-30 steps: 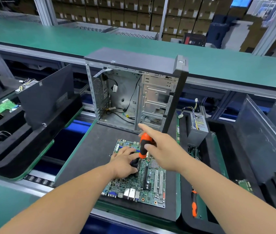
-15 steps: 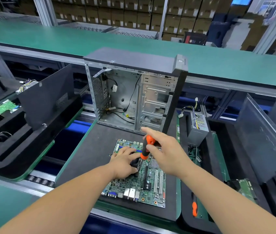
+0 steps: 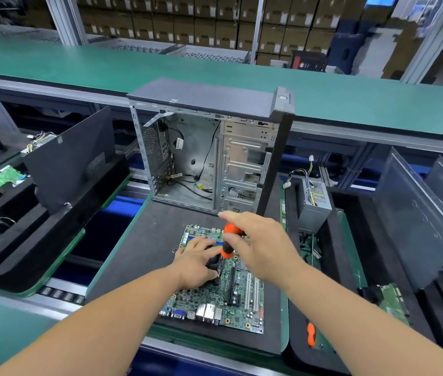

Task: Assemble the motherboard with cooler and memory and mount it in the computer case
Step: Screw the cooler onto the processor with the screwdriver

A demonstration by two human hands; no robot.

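Motherboard (image 3: 231, 302) lies flat on the dark mat (image 3: 144, 240) of the green-edged pallet, its port block toward the near edge. Both hands are over its far half. The right hand (image 3: 263, 251) grips the orange-handled screwdriver (image 3: 228, 240), fingers curled round the handle with the forefinger stretched forward over the top; the tool stands nearly upright, tilted a little, its black lower part running down to the board. The left hand (image 3: 198, 263) rests on the board just beside the shaft, fingers curled over a dark part that looks like the cooler (image 3: 213, 260) — most of it is hidden under the hand, so I cannot tell how firmly it is held.

Behind the board, on the same mat, stands the computer case (image 3: 212, 147), upright, its side open toward the camera, bare metal inside with loose black cables along the floor of it. To the right, a grey power supply (image 3: 315, 202) sits in a black foam tray (image 3: 334, 240), its wire bundle sticking up. A second orange screwdriver (image 3: 311, 334) lies in the near part of that tray. On the left, another foam tray holds a black side panel (image 3: 71, 156) leaning upright.
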